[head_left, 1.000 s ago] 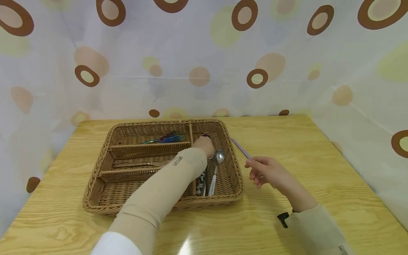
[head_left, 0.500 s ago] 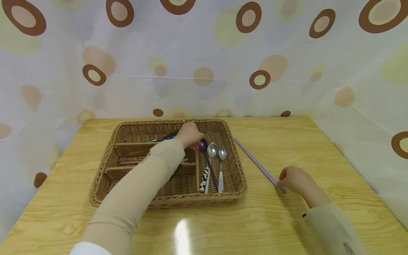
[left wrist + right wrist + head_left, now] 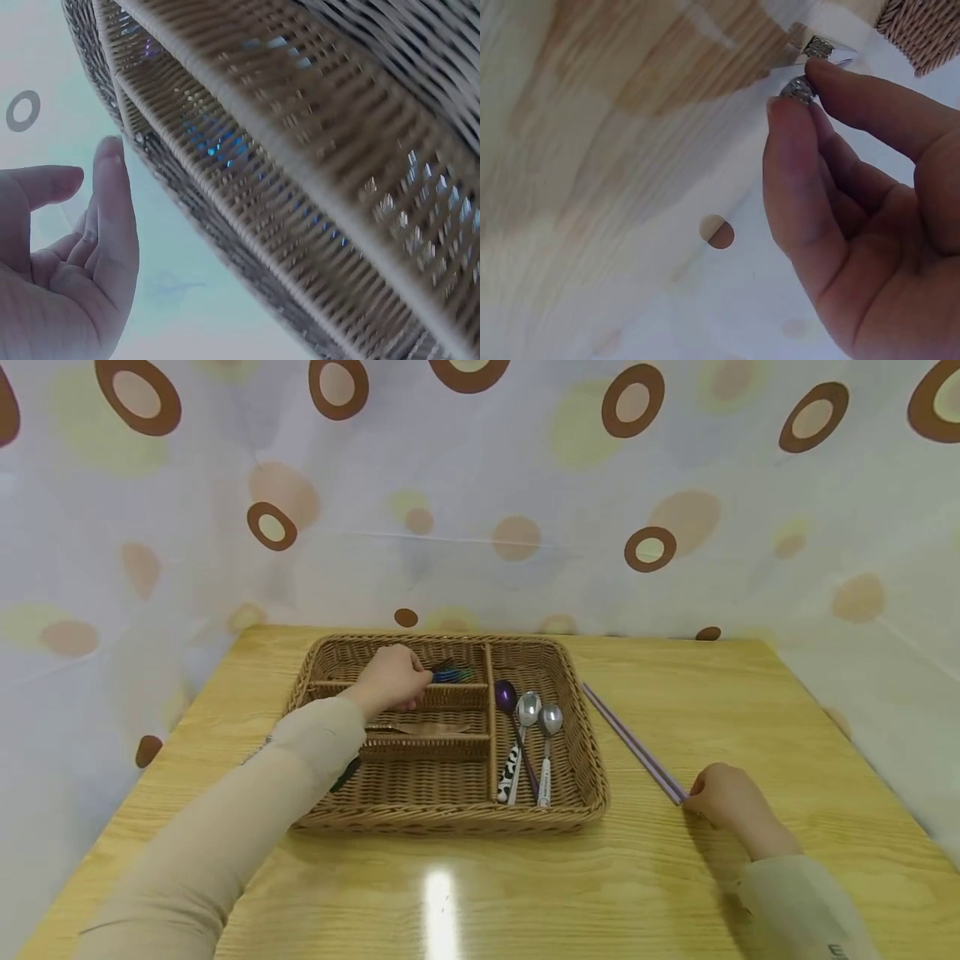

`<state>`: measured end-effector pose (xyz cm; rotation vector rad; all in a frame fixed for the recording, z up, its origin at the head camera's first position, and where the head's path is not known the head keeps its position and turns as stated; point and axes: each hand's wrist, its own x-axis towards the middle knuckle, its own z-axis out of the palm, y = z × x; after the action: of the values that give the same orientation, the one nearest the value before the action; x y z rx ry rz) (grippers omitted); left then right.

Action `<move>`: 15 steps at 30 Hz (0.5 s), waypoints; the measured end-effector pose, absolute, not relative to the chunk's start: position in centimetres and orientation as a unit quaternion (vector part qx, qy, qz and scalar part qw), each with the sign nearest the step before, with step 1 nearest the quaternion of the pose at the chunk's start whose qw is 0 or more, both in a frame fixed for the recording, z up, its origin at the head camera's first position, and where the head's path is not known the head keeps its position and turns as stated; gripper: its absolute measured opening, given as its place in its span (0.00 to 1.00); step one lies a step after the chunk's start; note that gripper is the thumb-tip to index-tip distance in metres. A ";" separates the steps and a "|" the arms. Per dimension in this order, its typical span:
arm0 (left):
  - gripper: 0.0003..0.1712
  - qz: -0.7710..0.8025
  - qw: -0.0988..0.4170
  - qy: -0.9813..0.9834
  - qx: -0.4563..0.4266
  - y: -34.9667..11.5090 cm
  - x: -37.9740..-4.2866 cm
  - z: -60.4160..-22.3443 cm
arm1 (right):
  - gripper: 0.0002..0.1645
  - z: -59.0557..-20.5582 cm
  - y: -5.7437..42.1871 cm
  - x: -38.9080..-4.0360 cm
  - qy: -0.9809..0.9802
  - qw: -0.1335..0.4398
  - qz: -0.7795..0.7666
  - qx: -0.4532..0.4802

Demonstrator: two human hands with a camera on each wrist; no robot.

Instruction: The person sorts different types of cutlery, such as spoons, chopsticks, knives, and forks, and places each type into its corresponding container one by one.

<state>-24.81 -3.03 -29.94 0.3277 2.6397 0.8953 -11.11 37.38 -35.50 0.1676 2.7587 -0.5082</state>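
Observation:
My left hand (image 3: 392, 679) hovers over the left part of a wicker cutlery basket (image 3: 450, 817). Loosely bent fingers and a gap beside the thumb show in the left wrist view; nothing is between them. Below it lie a blue iridescent fork (image 3: 452, 676) in the back compartment and a copper-coloured knife (image 3: 431, 728) in the middle one. To the basket's right, two purple chopsticks (image 3: 633, 743) lie slanting on the table. My right hand (image 3: 727, 797) is at their near ends. Thumb and forefinger pinch one chopstick's patterned metal end (image 3: 799, 90); the other's end (image 3: 820, 47) is just beyond.
The right compartment holds a purple spoon (image 3: 505, 695), a silver spoon with a cow-pattern handle (image 3: 510, 774) and a white-handled spoon (image 3: 551, 720). A dark green object (image 3: 347, 772) is partly hidden by my left arm. A patterned cloth (image 3: 465, 577) hangs behind the wooden table (image 3: 555, 893).
My left hand has moved left from the spoon compartment across the basket. My right hand has drawn back toward the table's near right, and the chopsticks now lie in full view.

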 end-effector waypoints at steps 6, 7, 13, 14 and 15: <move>0.14 0.235 0.105 0.957 0.136 -3.5 -24.2 -29.4 | 0.13 -34.9 37.8 -11.2 0.969 0.152 -0.187 0.057; 0.13 0.230 0.099 0.958 0.138 -3.6 -24.1 -29.4 | 0.13 -34.7 37.8 -11.3 0.970 0.150 -0.183 0.056; 0.14 0.210 0.047 0.961 0.175 -4.4 -23.8 -29.5 | 0.13 -33.2 37.8 -12.0 0.975 0.133 -0.172 0.053; 0.13 0.205 0.032 0.961 0.183 -4.5 -23.7 -29.5 | 0.13 -32.9 37.7 -12.1 0.975 0.128 -0.173 0.050; 0.13 0.197 0.016 0.962 0.191 -4.6 -23.5 -29.4 | 0.13 -32.5 37.6 -12.2 0.977 0.123 -0.171 0.046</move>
<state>-23.55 -4.56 -29.45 0.5940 2.9906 0.6117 -12.24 37.58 -32.53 0.1339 2.8493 -0.4990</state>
